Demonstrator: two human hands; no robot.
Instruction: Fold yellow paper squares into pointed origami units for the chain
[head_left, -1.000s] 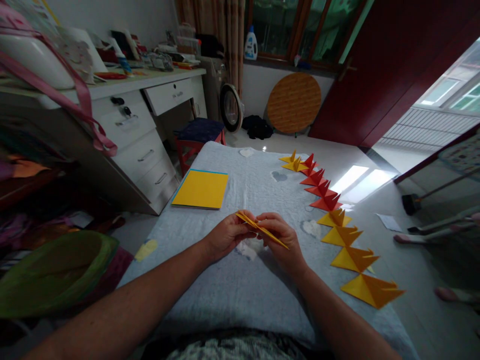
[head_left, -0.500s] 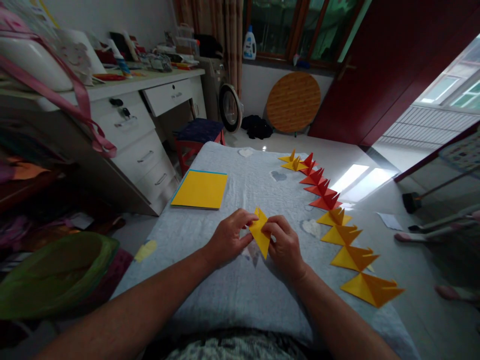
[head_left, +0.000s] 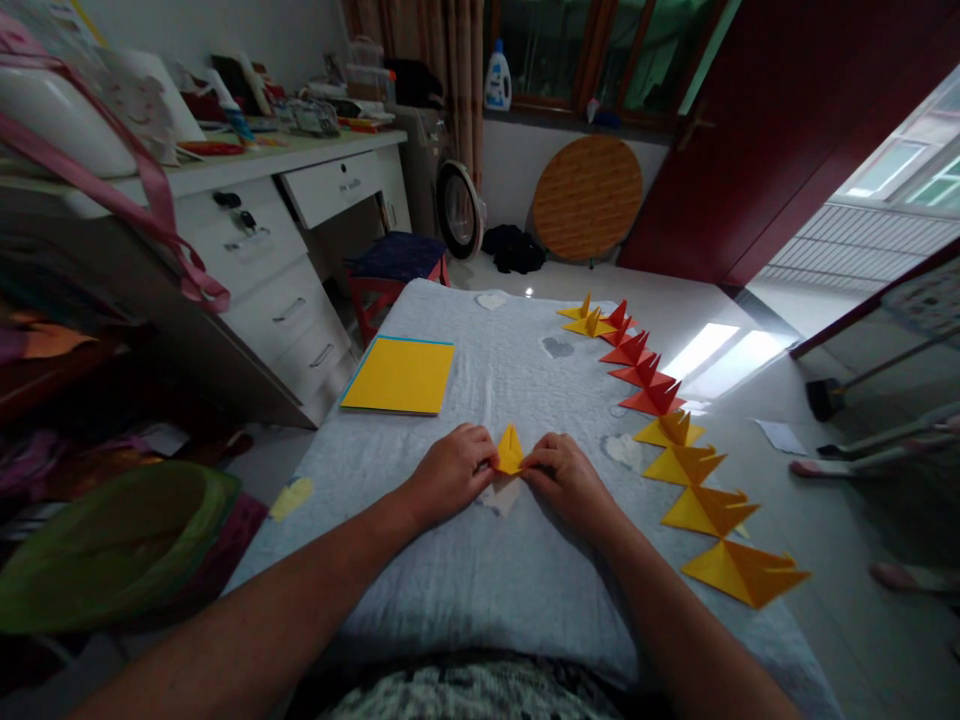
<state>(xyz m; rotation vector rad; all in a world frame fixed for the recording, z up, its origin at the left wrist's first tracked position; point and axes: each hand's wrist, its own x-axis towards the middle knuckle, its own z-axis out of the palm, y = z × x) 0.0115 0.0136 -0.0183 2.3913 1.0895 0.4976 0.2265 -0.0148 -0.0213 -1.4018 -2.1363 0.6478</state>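
A small folded piece of yellow origami paper [head_left: 510, 450] is between my two hands, its point facing away from me. My left hand [head_left: 459, 467] pinches its left side and my right hand [head_left: 562, 475] pinches its right corner. The fingertips cover both side edges. Beyond my left hand lies a stack of square paper [head_left: 399, 375], yellow on top with a blue edge showing. Along the table's right side runs a row of folded paper pieces, with red ones [head_left: 651, 396] in the middle and yellow ones [head_left: 742, 572] at both ends.
A pale blue cloth with heart patterns covers the table [head_left: 450, 600]. A stool [head_left: 397, 262] stands past its far left corner. A green-rimmed basket [head_left: 120, 550] is on the left, near a white desk [head_left: 259, 240].
The yellow paper has been turned from a long slanted diamond to a smaller upright point. My hands have moved to its two sides, and my right hand sits slightly lower.
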